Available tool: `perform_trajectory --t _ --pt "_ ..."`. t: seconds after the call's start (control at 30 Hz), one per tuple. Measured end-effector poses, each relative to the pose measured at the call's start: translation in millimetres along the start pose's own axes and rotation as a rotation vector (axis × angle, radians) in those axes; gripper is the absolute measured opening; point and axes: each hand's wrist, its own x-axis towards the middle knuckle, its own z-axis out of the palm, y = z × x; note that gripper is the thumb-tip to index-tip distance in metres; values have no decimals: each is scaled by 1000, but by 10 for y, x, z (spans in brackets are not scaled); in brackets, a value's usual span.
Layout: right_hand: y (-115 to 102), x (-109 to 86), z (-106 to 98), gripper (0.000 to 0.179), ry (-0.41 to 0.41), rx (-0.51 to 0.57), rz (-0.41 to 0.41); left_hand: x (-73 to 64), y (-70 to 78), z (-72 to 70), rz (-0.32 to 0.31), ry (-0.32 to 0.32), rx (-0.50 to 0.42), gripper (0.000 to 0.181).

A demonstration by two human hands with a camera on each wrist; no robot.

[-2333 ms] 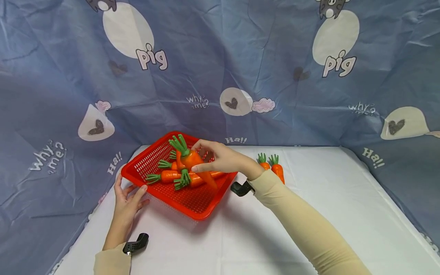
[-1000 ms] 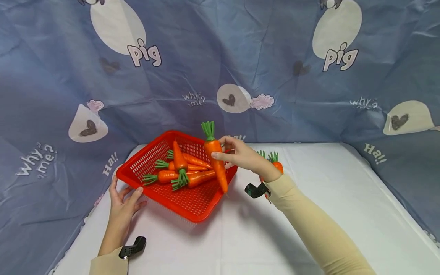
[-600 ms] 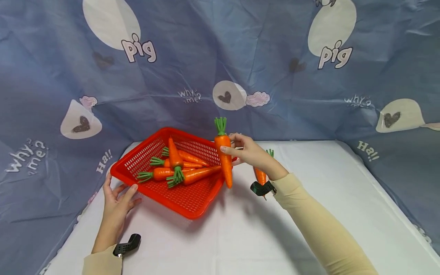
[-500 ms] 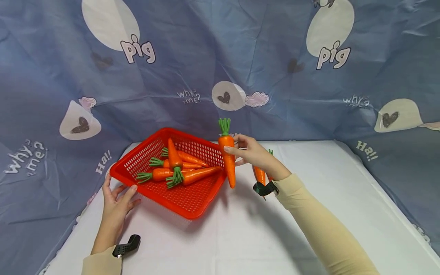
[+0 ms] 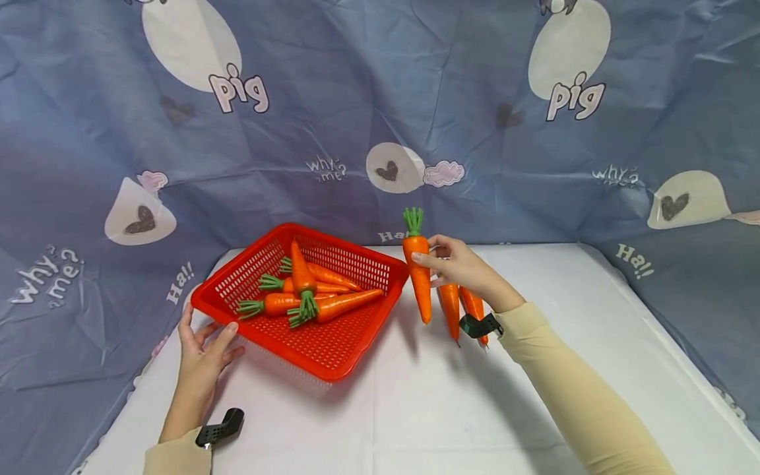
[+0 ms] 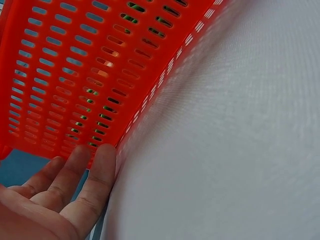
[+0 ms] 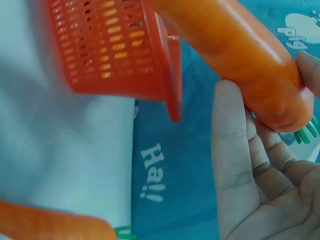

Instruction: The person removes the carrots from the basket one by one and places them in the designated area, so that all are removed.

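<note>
My right hand (image 5: 460, 267) pinches an orange carrot (image 5: 420, 277) by its thick upper end, thumb on one side and fingers on the other. Its green stalks point up and its tip hangs down, just right of the red plastic basket (image 5: 329, 366). In the right wrist view the carrot (image 7: 250, 55) runs slantwise above my palm. My left hand (image 5: 198, 359) holds the near left corner of the basket, thumb by the front rim. In the left wrist view my left fingertips (image 6: 104, 155) touch the slotted wall (image 6: 65, 85). Several carrots (image 5: 344, 305) lie in the basket.
Two more carrots (image 5: 450, 310) lie on the white tablecloth (image 5: 404, 422) under and beside my right wrist, partly hidden by it. A blue printed curtain (image 5: 332, 99) hangs behind the table and along both sides.
My right hand has lifted the carrot out from over the basket and carried it right, past the rim, turning it more upright. The left hand stays at the basket corner.
</note>
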Motion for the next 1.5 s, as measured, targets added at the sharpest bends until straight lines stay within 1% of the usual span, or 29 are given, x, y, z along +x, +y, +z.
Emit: perform_trajectory --t 0.23,0.57,0.8,0.93,1.23,1.37,1.5 --pt "94 -23 -107 47 18 -14 20 -2 -5 -5 6 -1 -1 102" --pt "250 -53 -267 48 41 -27 82 -13 -3 0 -9 5 -12 102" --pt "370 -98 -376 54 47 -20 116 -27 -3 12 -11 10 -15 104" --pt "411 -133 -425 57 50 -43 124 -21 -12 13 -16 11 -28 105" --pt "528 -179 -588 63 52 -74 159 7 -20 26 -6 -19 -21 107" --pt "583 -205 -654 61 66 -85 184 9 -3 28 -7 -30 -10 107" --pt "633 -221 -701 60 60 -92 196 7 2 25 -6 -37 -5 108"
